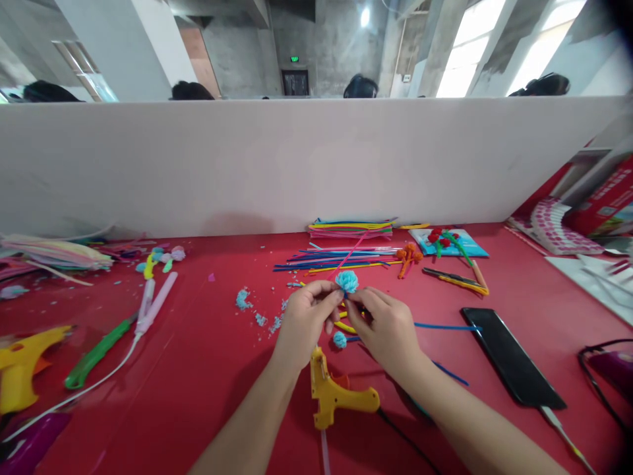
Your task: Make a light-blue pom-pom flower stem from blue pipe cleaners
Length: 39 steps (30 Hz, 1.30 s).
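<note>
Over the middle of the red table, a light blue fluffy flower [347, 282] is held up between my two hands. My left hand [305, 318] pinches it from the left, just under the head. From the other side, my right hand [388, 324] has its fingers closed at the dark blue stem below the head. A smaller light blue pom-pom [339, 340] on a dark blue stem lies below my hands. Nearer to me is a yellow glue gun [329, 392] with a glue stick out of its rear end. Yellow pipe cleaners [345, 326] are partly hidden behind my fingers.
Bundles of coloured pipe cleaners [341, 257] lie toward the white partition [277, 165]. Blue fluff scraps [242, 299] dot the left. A green-handled knife [99, 353] and a pink heated tool [157, 303] are farther left. A black phone [512, 356] and tweezers [455, 280] lie right.
</note>
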### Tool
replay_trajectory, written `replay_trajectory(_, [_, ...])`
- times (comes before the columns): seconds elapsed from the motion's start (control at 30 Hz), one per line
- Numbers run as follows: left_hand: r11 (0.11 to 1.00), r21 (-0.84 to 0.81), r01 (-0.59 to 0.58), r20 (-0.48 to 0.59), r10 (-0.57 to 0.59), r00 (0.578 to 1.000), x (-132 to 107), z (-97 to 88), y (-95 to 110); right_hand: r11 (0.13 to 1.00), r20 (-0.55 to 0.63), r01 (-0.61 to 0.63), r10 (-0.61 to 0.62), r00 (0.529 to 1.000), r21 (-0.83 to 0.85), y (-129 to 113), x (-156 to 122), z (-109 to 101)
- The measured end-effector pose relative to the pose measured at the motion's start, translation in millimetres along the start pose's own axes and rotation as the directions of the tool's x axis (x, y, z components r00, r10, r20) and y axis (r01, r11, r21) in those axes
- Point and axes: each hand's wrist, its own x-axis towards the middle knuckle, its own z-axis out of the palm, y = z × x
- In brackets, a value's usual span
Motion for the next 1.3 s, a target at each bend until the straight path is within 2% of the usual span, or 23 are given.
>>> replay_trajectory(0.1, [0.997,-0.076,0.015,0.050,-0.011,0.999,-2.5,0.6,1.6,0.976,0.054,-0.131,0.124,0.991,0.171,-4.4,2.6,-5.5])
replay_trajectory(0.2, [0.998,-0.070,-0.007,0.032,0.009,0.999,-3.9,2.4,2.4,0.912,0.119,-0.259,0.233,0.965,0.319,-9.3,4.7,-7.9])
replay_trajectory(0.33, [0.996,-0.090,0.002,-0.023,-0.005,1.000,-3.6,3.3,4.3,0.853,0.146,-0.311,0.275,0.950,0.420,-12.4,5.6,-8.2])
replay_trajectory(0.4, [0.994,-0.108,0.018,-0.020,-0.020,1.000,-3.0,2.7,4.6,0.861,0.141,-0.301,0.267,0.953,0.409,-12.0,6.2,-9.6])
replay_trajectory(0.5, [0.999,-0.051,0.015,-0.029,-0.016,0.999,-2.6,2.4,3.9,0.927,0.091,-0.231,0.214,0.973,0.295,-9.3,6.8,-11.8])
replay_trajectory(0.6, [1.000,0.008,0.007,-0.058,-0.007,0.998,-2.4,3.9,1.9,0.993,0.009,-0.067,0.067,0.998,0.093,-5.4,3.9,-9.1])
replay_trajectory(0.67, [0.999,0.051,0.003,-0.078,0.001,0.997,-1.7,4.7,-0.2,0.991,-0.027,0.078,-0.081,0.996,-0.111,-3.3,0.1,-4.8])
replay_trajectory(0.73, [0.981,0.183,-0.055,-0.124,0.079,0.989,-0.7,4.0,-2.8,0.933,-0.011,0.194,-0.207,0.978,-0.304,-2.5,-3.6,-1.2])
replay_trajectory(0.8, [0.888,0.426,-0.174,-0.144,0.256,0.956,-0.2,2.1,-5.2,0.864,0.048,0.278,-0.285,0.957,-0.421,-2.8,-5.3,-0.8])
replay_trajectory(0.87, [0.696,0.665,-0.273,-0.074,0.425,0.902,-0.9,-0.1,-6.7,0.805,0.135,0.367,-0.346,0.929,-0.466,-3.8,-3.4,-4.1])
replay_trajectory(0.9, [0.595,0.745,-0.301,-0.016,0.467,0.884,-1.7,-1.0,-6.7,0.780,0.181,0.415,-0.376,0.909,-0.468,-4.3,-1.0,-6.9])
replay_trajectory(0.97, [0.450,0.828,-0.335,0.093,0.480,0.872,-3.9,-2.5,-5.2,0.743,0.263,0.507,-0.433,0.862,-0.437,-5.2,6.7,-13.6])
replay_trajectory(1.07, [0.348,0.851,-0.393,0.212,0.457,0.864,-6.3,-4.4,-0.6,0.768,0.349,0.567,-0.465,0.814,-0.298,-6.2,23.4,-25.3])
replay_trajectory(1.17, [0.295,0.846,-0.445,0.286,0.454,0.844,-6.0,-6.9,2.5,0.867,0.412,0.485,-0.404,0.817,-0.113,-7.6,42.0,-38.0])
replay_trajectory(1.3, [0.299,0.794,-0.529,0.331,0.516,0.790,-5.5,-8.8,2.3,0.976,0.504,0.205,-0.212,0.837,0.069,-5.4,65.9,-53.1])
